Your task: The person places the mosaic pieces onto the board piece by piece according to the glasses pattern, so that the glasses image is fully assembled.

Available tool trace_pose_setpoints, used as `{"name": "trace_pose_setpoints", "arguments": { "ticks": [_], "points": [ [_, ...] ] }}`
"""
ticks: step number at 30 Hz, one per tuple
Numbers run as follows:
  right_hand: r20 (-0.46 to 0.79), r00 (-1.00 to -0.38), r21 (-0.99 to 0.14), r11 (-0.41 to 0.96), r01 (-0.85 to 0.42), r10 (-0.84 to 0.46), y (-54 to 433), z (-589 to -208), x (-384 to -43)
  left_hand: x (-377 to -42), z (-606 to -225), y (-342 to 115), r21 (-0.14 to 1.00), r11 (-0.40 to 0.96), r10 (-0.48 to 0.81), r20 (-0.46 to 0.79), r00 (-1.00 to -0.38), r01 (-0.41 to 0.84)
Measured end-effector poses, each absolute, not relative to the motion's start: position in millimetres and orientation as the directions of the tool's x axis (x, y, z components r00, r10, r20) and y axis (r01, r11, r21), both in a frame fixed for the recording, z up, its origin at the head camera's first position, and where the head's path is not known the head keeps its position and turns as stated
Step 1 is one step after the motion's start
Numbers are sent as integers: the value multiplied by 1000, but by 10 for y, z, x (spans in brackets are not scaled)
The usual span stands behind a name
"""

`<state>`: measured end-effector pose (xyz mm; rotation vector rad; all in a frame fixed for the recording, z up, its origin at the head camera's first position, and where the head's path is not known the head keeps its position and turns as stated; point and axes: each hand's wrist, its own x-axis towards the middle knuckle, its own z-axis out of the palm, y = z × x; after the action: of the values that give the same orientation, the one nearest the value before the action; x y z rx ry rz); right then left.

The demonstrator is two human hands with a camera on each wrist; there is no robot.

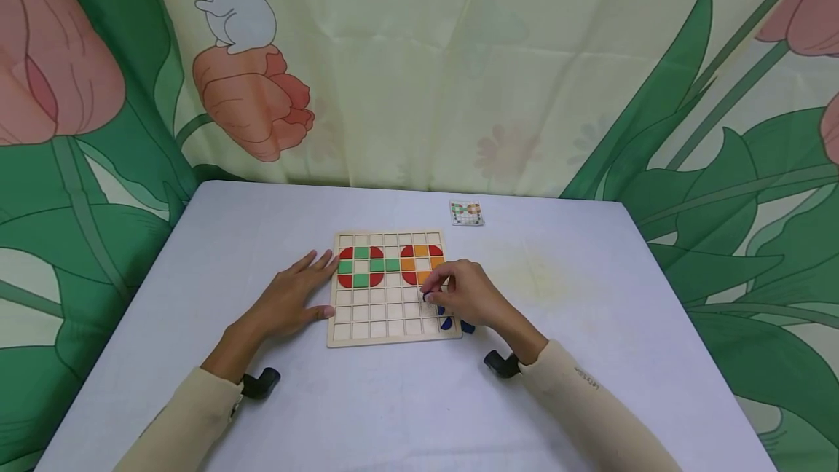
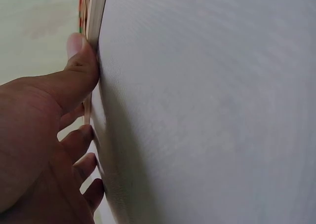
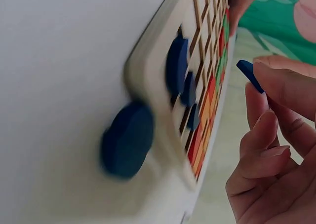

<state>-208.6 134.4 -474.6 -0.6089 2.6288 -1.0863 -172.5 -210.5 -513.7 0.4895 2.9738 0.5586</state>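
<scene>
A wooden grid board (image 1: 378, 314) lies on the table, with red, green and orange pieces filling cells in its upper rows. My left hand (image 1: 295, 293) rests at the board's left edge, thumb and fingers spread and touching it. Over the right part of the board, my right hand (image 1: 468, 291) pinches a small blue piece (image 3: 250, 76) between thumb and finger. Several other blue pieces (image 3: 176, 66) sit at the board's lower right, some standing above the cells. Just off that corner, on the cloth, lie blue pieces (image 3: 127, 139), blurred together in the right wrist view.
A small pattern card (image 1: 467, 213) with a printed grid lies beyond the board's upper right corner. White cloth (image 1: 577, 253) covers the table. Behind it hangs a curtain (image 1: 406, 93) printed with flowers and leaves. A black wrist mount (image 1: 502, 364) juts out under the right sleeve.
</scene>
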Motion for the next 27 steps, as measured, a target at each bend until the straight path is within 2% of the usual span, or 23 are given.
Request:
{"name": "trace_pose_setpoints", "arguments": {
  "ticks": [17, 27],
  "points": [
    [2, -818, -720, 567, -401, -576, 794, -4772, -2132, -1727, -5126, -2086, 370, 888, 306, -34, -951, 272],
    [-8, -777, -708, 553, -440, -629, 536, -4757, -2162, -1728, -5135, -2108, 371, 882, 324, -34, -945, 290]
  ]
}}
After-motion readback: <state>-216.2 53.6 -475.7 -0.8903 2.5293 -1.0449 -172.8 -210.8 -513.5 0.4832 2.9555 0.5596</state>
